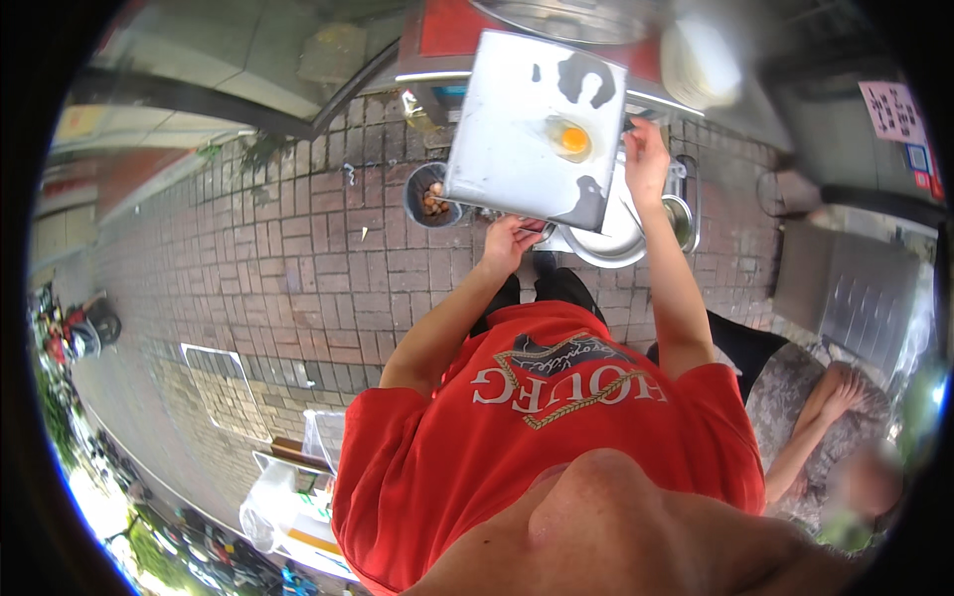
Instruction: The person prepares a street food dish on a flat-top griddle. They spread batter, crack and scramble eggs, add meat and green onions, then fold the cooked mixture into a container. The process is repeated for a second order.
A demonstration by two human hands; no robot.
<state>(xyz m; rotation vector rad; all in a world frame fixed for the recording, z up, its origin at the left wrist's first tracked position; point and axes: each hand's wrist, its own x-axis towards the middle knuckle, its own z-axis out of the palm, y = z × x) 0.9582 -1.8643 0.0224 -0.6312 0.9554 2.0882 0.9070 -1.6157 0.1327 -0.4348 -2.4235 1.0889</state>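
A shallow rectangular metal tray (522, 149) is held out in front of me. A thin white layer covers much of its surface, with darker grey patches, and a raw egg with a whole yolk (575, 139) lies right of its middle. My left hand (510, 242) grips the near edge; its fingertips are partly hidden. At the right edge, my right hand (646, 160) has its thumb and fingers pinched on the rim. Beneath the tray's near right corner, a round metal basin (607, 253) is partly covered. A smaller metal pot (678, 222) is beside it, right of my right forearm.
A bin (417, 216) holding eggshells stands left of the tray on brick paving. Beyond the tray is a red counter (447, 33) with a round metal lid (566, 18) and stacked pale plates (697, 63). Another person (790, 402) is close on my right, near a metal cabinet (842, 283).
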